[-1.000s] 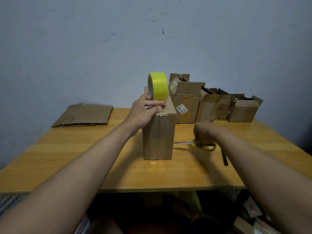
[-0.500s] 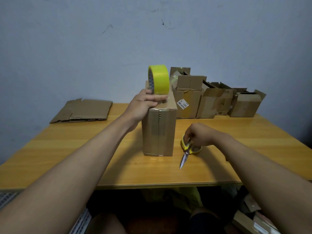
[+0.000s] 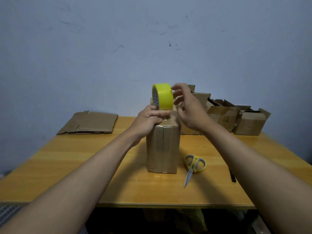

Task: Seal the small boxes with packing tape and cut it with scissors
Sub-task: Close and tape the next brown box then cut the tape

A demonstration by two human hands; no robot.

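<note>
A tall cardboard box [image 3: 162, 149] stands upright on the middle of the wooden table [image 3: 84, 166], its front seam taped. A yellow tape roll [image 3: 164, 96] stands on edge on top of it. My left hand [image 3: 150, 119] grips the box's top left edge and the bottom of the roll. My right hand [image 3: 189, 105] hovers just right of the roll with fingers spread, holding nothing. Scissors with yellow and grey handles [image 3: 193, 166] lie on the table right of the box, blades pointing toward me.
A flattened cardboard sheet [image 3: 89, 123] lies at the table's back left. Several small open boxes [image 3: 236, 119] crowd the back right against the wall. A thin dark strip [image 3: 231, 174] lies near the right edge.
My right hand let go of the scissors, left them on the table beside the box, and rose to the tape roll. My left hand stayed on the box top and roll.
</note>
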